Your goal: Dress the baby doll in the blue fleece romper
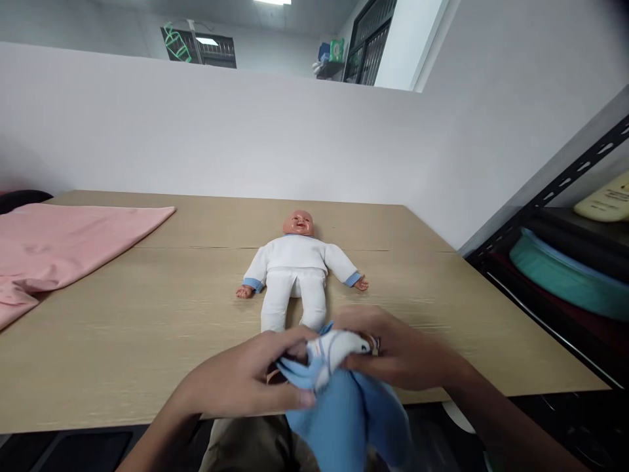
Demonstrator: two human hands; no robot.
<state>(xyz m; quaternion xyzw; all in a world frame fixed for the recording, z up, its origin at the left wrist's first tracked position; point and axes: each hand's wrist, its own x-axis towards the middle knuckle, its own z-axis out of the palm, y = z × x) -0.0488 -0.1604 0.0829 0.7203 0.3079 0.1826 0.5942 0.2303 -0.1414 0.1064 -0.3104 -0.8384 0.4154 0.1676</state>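
A baby doll (297, 255) lies on its back on the table, head at the far end. It wears a white long-sleeved top with blue cuffs and white leggings. Its feet are hidden behind my hands. Over the near table edge hang light blue baby pants (327, 423) with a white patterned part at the top. My left hand (255, 377) grips the upper edge of the pants on the left, fingers curled into the cloth. On the other side, my right hand (388, 347), slightly blurred, pinches the white part near the doll's feet.
A pink cloth (73, 242) is spread at the table's left. To the right stands a black shelf rack (535, 206) with a teal item (570, 275) and a cream bottle (607, 200). A white partition wall (221, 131) rises behind the table (171, 314).
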